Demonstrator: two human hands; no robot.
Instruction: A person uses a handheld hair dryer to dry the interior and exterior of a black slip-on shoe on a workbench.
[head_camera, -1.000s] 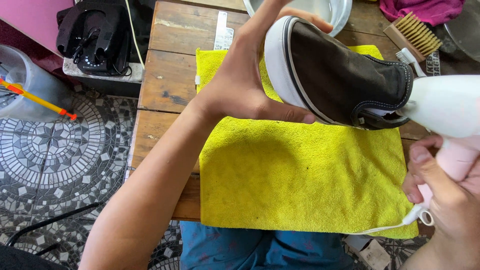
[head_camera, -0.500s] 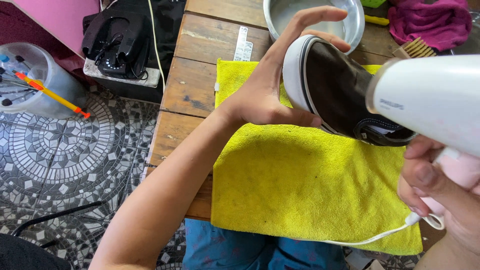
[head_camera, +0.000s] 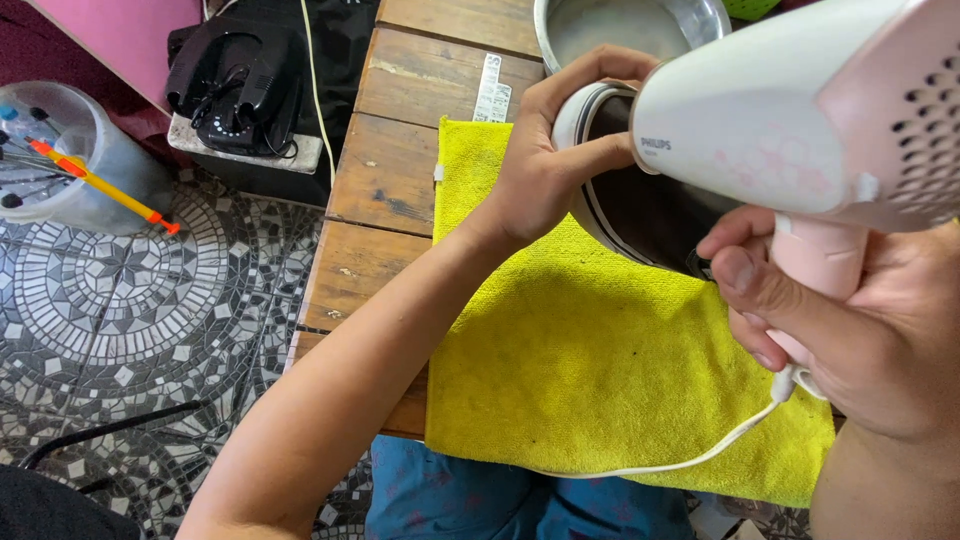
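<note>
Yellow towel (head_camera: 590, 370), pink-white hairdryer (head_camera: 790, 110), dark shoe (head_camera: 640, 205).

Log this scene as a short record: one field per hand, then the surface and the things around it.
left hand: left hand grips the toe end of a dark shoe with a white sole
right hand: right hand holds a white and pink hair dryer above the shoe
surface: yellow towel on a wooden table
nearby: metal bowl; white cord
</note>
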